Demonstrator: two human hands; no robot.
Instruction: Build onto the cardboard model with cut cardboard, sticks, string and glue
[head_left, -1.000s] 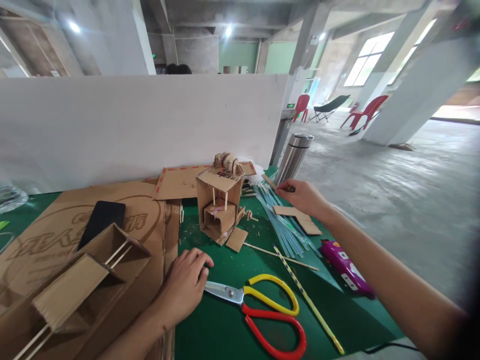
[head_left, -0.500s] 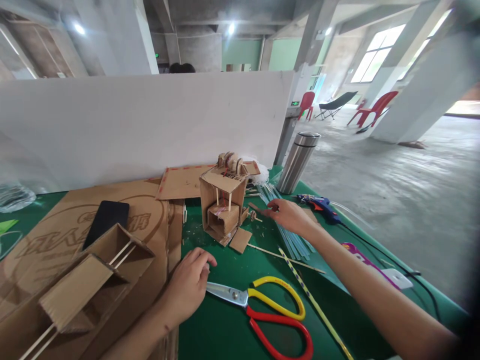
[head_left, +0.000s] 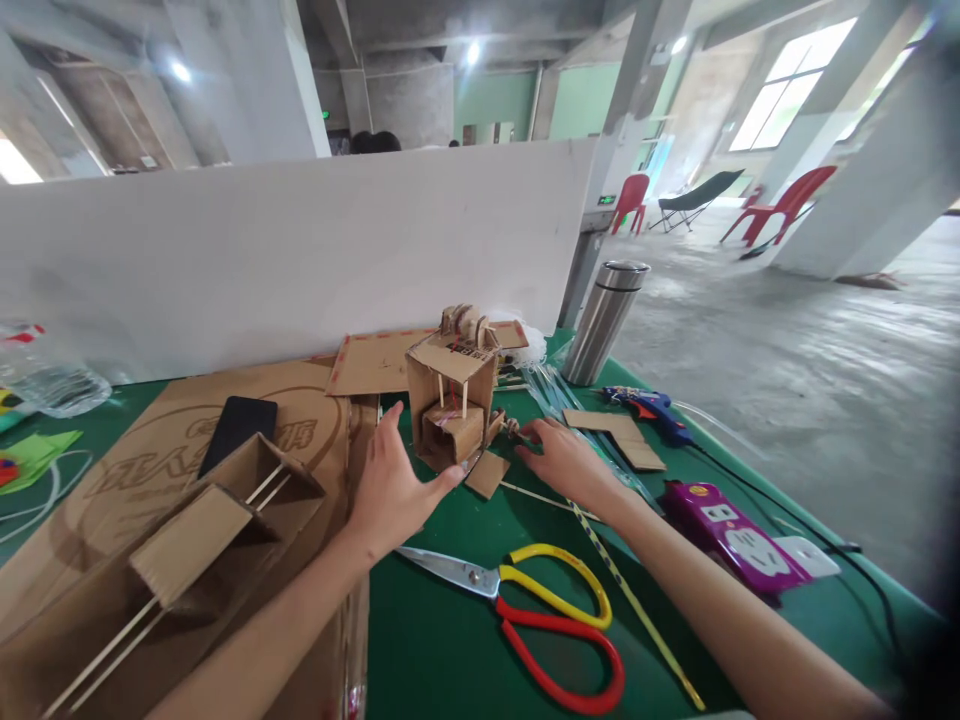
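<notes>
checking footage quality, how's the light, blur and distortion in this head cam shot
Head view: bright windows blow out top right; wide-angle lens bends the white partition and pillars; corners smear and darken; the cardboard model, left hand and right hand stay sharp, evenly lit, with soft shadows.

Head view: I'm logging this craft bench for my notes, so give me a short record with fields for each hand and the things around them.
left hand: left hand open, fingers spread, beside the small brown cardboard model
right hand: right hand open, fingertips near the model's right side
in front: yellow-and-red-handled scissors on the green mat
right of model: steel flask, blue glue gun, purple power strip
</notes>
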